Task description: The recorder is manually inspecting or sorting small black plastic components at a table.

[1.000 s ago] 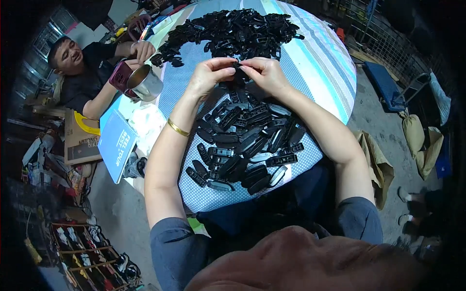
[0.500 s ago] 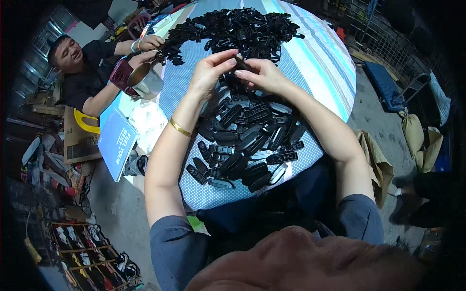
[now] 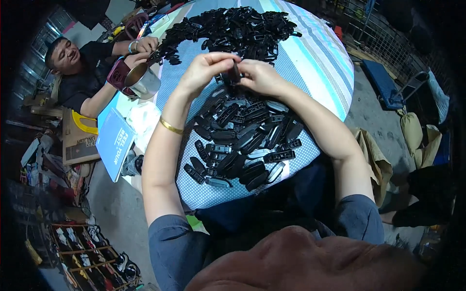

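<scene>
My left hand (image 3: 206,70) and my right hand (image 3: 261,77) meet above the table and pinch one small black plastic part (image 3: 235,72) between their fingertips. A gold bangle (image 3: 171,126) circles my left wrist. Below the hands lies a near pile of several flat black plastic parts (image 3: 242,140), on a cloth with blue dots and stripes (image 3: 315,63). A bigger heap of the same black parts (image 3: 233,29) covers the far side of the table.
Another person (image 3: 87,72) sits at the left, hands at the edge of the far heap, beside a metal cup (image 3: 143,81). A blue booklet (image 3: 115,140) and white bag lie at the table's left edge. Boxes and shoe racks stand on the floor at the left, sacks at the right.
My hands have lifted from the pile with one black part and now hold it higher between them. The other person's hands have moved toward the far heap.
</scene>
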Tool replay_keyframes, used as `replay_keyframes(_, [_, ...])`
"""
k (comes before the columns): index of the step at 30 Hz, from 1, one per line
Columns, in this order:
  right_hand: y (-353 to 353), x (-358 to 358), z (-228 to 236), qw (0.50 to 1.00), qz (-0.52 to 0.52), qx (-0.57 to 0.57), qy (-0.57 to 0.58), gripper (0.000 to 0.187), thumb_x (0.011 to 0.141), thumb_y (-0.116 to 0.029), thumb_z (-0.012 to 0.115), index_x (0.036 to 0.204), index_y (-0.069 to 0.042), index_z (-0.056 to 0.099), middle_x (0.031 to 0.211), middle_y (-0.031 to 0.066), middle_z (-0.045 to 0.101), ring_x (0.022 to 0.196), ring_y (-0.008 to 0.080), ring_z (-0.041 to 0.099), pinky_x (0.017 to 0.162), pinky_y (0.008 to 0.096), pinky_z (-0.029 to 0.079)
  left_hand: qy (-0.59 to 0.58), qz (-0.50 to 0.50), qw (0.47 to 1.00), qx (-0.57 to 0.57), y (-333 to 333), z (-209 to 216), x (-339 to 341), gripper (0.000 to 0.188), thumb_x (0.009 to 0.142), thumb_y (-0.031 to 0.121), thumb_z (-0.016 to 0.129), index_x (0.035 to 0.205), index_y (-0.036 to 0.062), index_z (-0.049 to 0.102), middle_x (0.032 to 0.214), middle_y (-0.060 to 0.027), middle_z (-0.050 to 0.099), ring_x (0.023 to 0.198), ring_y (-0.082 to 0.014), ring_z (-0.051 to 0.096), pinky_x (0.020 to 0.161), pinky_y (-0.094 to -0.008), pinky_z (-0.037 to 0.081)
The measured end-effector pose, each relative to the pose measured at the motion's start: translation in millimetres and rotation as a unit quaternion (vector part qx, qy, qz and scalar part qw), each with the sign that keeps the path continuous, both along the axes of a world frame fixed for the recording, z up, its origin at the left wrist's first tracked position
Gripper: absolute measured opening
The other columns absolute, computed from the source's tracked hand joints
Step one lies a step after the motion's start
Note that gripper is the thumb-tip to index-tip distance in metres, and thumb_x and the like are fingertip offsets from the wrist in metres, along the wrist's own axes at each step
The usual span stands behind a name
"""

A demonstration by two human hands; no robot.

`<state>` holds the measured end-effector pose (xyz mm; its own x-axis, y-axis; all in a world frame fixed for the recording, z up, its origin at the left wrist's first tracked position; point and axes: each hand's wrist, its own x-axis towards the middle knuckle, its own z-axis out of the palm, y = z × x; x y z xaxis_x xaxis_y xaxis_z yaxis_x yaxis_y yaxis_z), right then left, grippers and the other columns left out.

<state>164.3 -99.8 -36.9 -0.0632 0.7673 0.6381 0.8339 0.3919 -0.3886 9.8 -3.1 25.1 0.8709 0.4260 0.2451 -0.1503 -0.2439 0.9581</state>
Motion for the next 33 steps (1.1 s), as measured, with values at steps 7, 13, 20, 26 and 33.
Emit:
replay_keyframes(7, [9.1,3.4,-10.6,0.990,-0.080,-0.089,-0.075,0.018,0.073,-0.018,0.058,0.086,-0.008,0.063,0.081,0.0098,0.061,0.078,0.0282,0.058,0.069,0.0376,0.047,0.219,-0.045,0.960,0.166,3.9,-10.3,-0.3,0.025,0.080,0.015,0.059,0.101,0.0019,0.061,0.083,-0.0059,0.063,0.073,-0.0103,0.057,0.067,-0.0236,0.047])
replay_keyframes(13, [5.0,8.2,-11.7,0.989,-0.119,-0.076,-0.052,0.020,0.070,-0.014,0.056,0.087,-0.006,0.063,0.082,0.0096,0.061,0.078,0.0269,0.059,0.070,0.0363,0.047,0.171,0.039,0.870,0.460,33.2,-39.5,-6.3,0.032,0.065,0.003,0.064,0.097,0.0042,0.061,0.096,-0.0091,0.061,0.093,-0.0285,0.054,0.083,-0.0347,0.042])
replay_keyframes(20, [4.0,2.5,-5.6,0.976,-0.123,-0.150,-0.097,0.022,0.074,-0.019,0.057,0.090,-0.006,0.063,0.089,0.0105,0.060,0.084,0.0281,0.058,0.072,0.0364,0.047,0.168,0.081,0.816,0.548,28.9,-49.3,-0.8,0.036,0.066,0.011,0.067,0.101,0.0065,0.059,0.092,-0.0104,0.055,0.090,-0.0288,0.049,0.081,-0.0352,0.040])
replay_keyframes(26, [7.8,-0.9,-9.7,0.985,-0.114,-0.113,-0.057,0.020,0.072,-0.015,0.055,0.088,-0.006,0.063,0.086,0.0122,0.062,0.087,0.0270,0.058,0.075,0.0379,0.046,0.136,0.103,0.814,0.555,20.9,-47.9,-1.1,0.027,0.067,0.016,0.068,0.088,0.0040,0.055,0.087,-0.0111,0.055,0.091,-0.0285,0.049,0.080,-0.0357,0.040])
replay_keyframes(33, [7.3,7.4,-8.4,0.977,-0.131,-0.117,-0.123,0.016,0.069,-0.017,0.059,0.079,-0.005,0.062,0.081,0.0128,0.062,0.082,0.0288,0.059,0.071,0.0385,0.047,0.150,0.116,0.894,0.405,27.6,-23.2,-9.2,0.023,0.067,0.009,0.067,0.084,0.0020,0.054,0.077,-0.0094,0.056,0.070,-0.0186,0.052,0.064,-0.0287,0.042])
